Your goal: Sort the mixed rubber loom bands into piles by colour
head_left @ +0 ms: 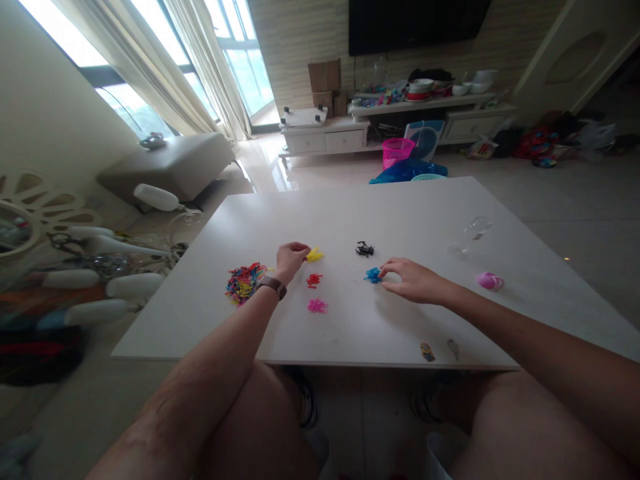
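Observation:
My left hand is at a small pile of yellow pieces, its thumb and fingers pinched together. Whatever lies between those fingertips is too small to make out. My right hand reaches the edge of a pile of blue pieces, thumb and forefinger curved and a little apart. Thin and loop-like, the pieces are too small to name. Red pieces and pink pieces lie in separate piles below the yellow one. Black pieces lie beyond the blue. A larger mixed-colour heap is partly behind my left wrist.
On the white table a clear plastic container lies at the right, near a pink-purple object. A small yellow and blue cartoon figure and a clear item lie by the near edge. A pink basket stands beyond.

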The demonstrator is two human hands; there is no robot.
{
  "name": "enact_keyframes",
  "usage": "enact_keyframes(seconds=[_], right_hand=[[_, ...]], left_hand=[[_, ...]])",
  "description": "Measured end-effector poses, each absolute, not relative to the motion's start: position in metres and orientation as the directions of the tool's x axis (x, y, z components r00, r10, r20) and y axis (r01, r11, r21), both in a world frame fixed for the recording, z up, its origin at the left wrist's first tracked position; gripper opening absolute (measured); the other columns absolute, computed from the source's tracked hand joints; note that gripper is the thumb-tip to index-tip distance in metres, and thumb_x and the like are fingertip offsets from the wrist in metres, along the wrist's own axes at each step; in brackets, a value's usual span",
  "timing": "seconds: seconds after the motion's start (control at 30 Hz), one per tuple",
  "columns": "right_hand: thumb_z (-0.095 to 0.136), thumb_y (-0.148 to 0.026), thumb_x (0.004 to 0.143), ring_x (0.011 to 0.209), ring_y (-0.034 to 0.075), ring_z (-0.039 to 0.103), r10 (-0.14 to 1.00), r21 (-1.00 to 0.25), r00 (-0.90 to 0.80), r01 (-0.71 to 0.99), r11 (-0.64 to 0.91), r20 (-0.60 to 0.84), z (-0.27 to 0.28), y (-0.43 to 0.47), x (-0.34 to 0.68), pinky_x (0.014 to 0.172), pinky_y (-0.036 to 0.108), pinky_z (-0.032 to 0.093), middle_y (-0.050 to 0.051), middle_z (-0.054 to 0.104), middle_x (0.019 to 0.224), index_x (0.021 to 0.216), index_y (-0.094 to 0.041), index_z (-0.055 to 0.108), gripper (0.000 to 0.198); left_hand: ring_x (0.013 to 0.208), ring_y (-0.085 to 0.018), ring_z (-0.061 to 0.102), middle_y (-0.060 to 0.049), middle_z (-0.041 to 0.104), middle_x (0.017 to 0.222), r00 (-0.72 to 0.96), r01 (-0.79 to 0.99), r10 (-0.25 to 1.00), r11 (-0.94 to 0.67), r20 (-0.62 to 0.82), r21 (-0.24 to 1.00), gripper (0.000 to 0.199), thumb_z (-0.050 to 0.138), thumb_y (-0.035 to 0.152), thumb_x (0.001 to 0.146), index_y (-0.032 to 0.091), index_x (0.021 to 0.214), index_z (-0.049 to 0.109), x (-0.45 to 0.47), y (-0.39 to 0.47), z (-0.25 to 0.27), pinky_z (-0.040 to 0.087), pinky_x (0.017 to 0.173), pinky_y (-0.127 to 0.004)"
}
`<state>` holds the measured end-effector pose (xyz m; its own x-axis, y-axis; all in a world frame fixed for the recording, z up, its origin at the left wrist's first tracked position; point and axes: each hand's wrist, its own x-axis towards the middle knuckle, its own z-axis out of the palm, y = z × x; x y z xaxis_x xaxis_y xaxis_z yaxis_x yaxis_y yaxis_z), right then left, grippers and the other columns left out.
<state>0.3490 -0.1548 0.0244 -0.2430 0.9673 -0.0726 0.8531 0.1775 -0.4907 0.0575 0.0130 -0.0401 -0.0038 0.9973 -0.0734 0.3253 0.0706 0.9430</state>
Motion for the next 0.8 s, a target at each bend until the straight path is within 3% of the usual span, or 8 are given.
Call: enact_keyframes(seconds=[0.23,0.5,0.8], right_hand=[[0.062,-0.027,0.085,0.11,0.028,0.066,0.961,-0.525,-0.271,0.827,0.199,-0.063,0.03,-0.161,0.347,0.102,0.042,0.048,0.01,0.07,0.115,0.096,-0.022,0.075,0.017],[0.059,-0.03,0.089,0.107,0.027,0.065,0.925,-0.572,-0.379,0.768,0.288,-0.042,0.042,-0.176,0.332,0.098,0.04,0.05,0.01,0.07,0.115,0.102,-0.022,0.072,0.021],[0.061,-0.032,0.09,0.115,0.028,0.063,0.884,-0.615,-0.467,0.702,0.359,-0.017,0.051,-0.196,0.326,0.102,0.043,0.05,0.01,0.067,0.125,0.104,-0.025,0.072,0.019]], left_hand=[[0.055,-0.014,0.063,-0.006,0.071,0.076,-0.052,0.342,0.997,0.071,-0.056,0.937,0.027,0.081,0.034,0.066,0.014,0.083,0.075,0.041,0.018,-0.03,0.047,0.052,-0.025],[0.055,-0.012,0.064,-0.005,0.069,0.077,-0.153,0.324,0.988,0.051,-0.001,0.945,0.022,0.073,0.026,0.065,0.013,0.083,0.072,-0.027,0.025,-0.011,0.048,0.055,-0.024],[0.061,-0.017,0.062,-0.004,0.071,0.065,-0.078,0.596,0.997,0.039,0.009,0.802,0.027,0.081,0.031,0.054,0.017,0.075,0.077,-0.099,-0.005,-0.009,0.046,0.057,-0.025]])
